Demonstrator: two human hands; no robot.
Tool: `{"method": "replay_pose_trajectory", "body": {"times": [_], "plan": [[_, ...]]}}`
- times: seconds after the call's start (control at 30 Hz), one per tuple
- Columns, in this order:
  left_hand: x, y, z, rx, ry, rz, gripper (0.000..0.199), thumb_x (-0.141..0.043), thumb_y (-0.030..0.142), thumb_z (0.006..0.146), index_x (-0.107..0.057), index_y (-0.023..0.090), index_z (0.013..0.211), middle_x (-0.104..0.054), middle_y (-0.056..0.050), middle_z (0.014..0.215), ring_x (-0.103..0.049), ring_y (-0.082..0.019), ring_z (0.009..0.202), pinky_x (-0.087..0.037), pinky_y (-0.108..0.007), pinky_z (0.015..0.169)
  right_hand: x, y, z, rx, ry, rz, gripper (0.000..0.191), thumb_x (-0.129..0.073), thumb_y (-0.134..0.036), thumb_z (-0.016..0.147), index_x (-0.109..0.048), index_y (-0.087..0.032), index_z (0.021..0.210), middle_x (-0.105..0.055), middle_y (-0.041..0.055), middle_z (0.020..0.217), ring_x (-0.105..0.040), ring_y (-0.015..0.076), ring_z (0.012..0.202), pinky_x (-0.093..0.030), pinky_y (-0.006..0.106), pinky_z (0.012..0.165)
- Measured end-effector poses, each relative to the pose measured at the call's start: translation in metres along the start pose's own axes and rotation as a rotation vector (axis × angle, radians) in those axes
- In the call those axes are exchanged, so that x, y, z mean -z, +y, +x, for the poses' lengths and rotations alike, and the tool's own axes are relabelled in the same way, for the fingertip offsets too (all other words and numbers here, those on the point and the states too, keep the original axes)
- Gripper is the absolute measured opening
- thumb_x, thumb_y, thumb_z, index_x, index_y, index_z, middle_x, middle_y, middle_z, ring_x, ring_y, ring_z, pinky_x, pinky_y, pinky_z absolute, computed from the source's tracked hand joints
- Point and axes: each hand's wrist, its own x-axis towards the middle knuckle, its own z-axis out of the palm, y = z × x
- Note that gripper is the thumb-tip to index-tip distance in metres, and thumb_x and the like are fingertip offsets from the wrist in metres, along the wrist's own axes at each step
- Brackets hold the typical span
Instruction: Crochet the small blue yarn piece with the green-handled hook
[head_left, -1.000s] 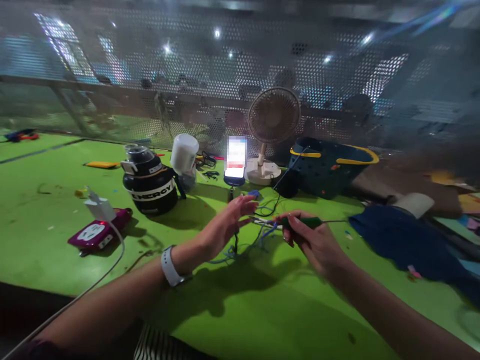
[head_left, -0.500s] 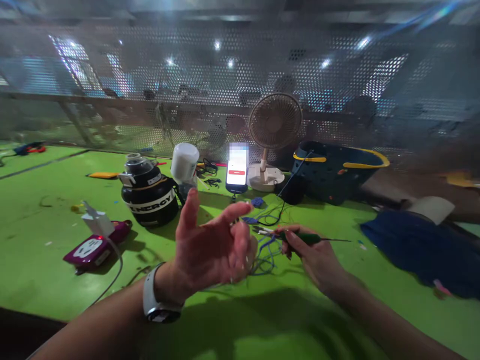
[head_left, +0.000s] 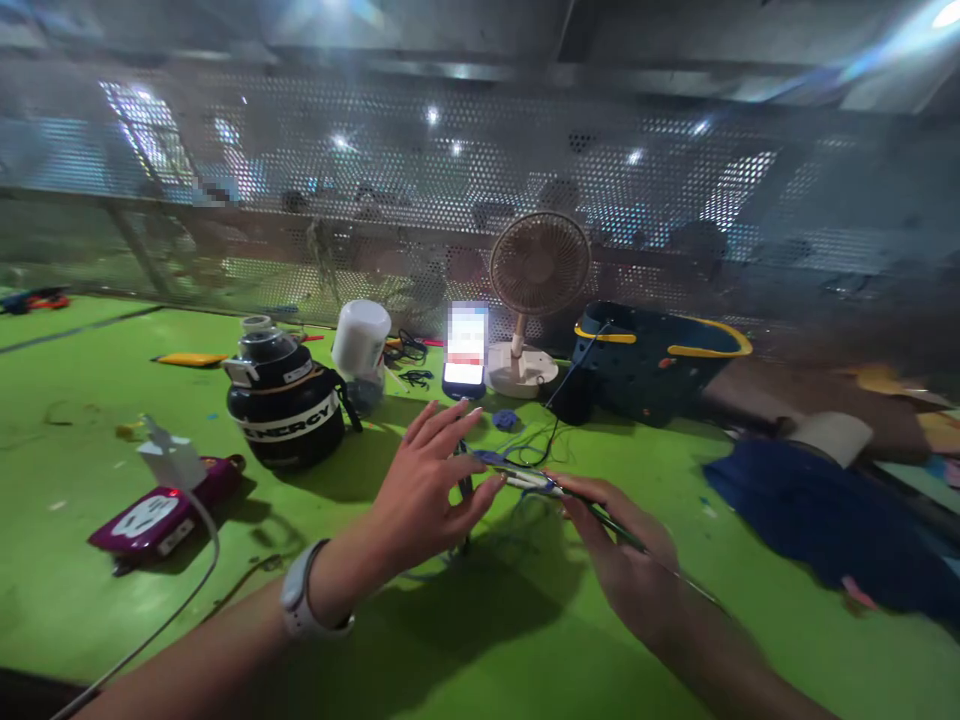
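Observation:
My right hand (head_left: 630,530) is closed around a green-handled tool (head_left: 611,522) with a thin metal shaft that points down to the right. White strips and blue yarn (head_left: 534,484) stick out to the left from its fingertips. My left hand (head_left: 431,480), palm down with a pale watch strap on the wrist, has its fingers stretched out and apart. Its thumb tip is at the left end of the strips; whether it touches them, I cannot tell. Something dark shows between its thumb and fingers. Behind the hands lies a small blue yarn piece (head_left: 505,420), with loose strands nearby.
Across the back of the green table (head_left: 315,540) stand a black jug (head_left: 289,430), a white-capped bottle (head_left: 361,335), a lit phone (head_left: 465,345), a fan (head_left: 540,265) and a dark basket (head_left: 645,370). A purple power strip (head_left: 169,515) lies left, dark blue cloth (head_left: 817,530) right.
My left hand has turned from palm up to palm down, bringing its thumb to the strips. My right hand has moved slightly right and down, tilting the tool. The view has shifted a little.

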Motion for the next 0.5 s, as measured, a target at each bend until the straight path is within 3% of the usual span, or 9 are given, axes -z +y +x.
{"method": "replay_pose_trajectory", "body": {"times": [0.1,0.2,0.33,0.5], "plan": [[-0.013,-0.006,-0.005,0.15,-0.054,-0.158,0.038,-0.072,0.035,0.078,-0.071,0.024,0.115,-0.054,-0.013,0.143,-0.04,-0.034,0.138,-0.02,-0.053,0.116,0.001,-0.004,0.0,0.051,-0.025,-0.001,0.019,-0.062,-0.031,0.09,-0.073,-0.028,0.105,-0.075,0.0056,0.107,-0.071,0.0236,0.096,-0.057,0.039,0.087],[-0.022,0.0,-0.01,0.386,-0.156,-0.584,0.067,-0.074,0.033,0.078,-0.05,0.026,0.14,-0.057,-0.014,0.138,-0.05,-0.031,0.128,-0.034,-0.049,0.109,0.0,-0.009,0.0,0.086,-0.069,-0.008,0.018,-0.063,-0.028,0.09,-0.073,-0.029,0.104,-0.076,0.0051,0.107,-0.071,0.0234,0.098,-0.056,0.038,0.088],[-0.037,0.009,-0.018,0.647,-0.194,-1.186,0.072,-0.078,0.027,0.076,-0.046,0.025,0.14,-0.068,-0.009,0.112,-0.063,-0.021,0.106,-0.047,-0.036,0.094,-0.004,-0.004,-0.004,0.112,-0.162,0.066,0.022,-0.06,-0.026,0.092,-0.07,-0.031,0.111,-0.074,0.0039,0.114,-0.069,0.0237,0.106,-0.054,0.043,0.094],[-0.047,0.007,-0.024,0.747,-0.121,-1.327,0.074,-0.082,0.017,0.072,-0.049,0.023,0.138,-0.069,0.0,0.081,-0.066,-0.012,0.079,-0.049,-0.027,0.08,-0.005,-0.002,-0.009,0.047,-0.234,0.115,0.022,-0.06,-0.027,0.092,-0.07,-0.033,0.111,-0.073,0.0038,0.113,-0.068,0.023,0.105,-0.053,0.042,0.093]]}}
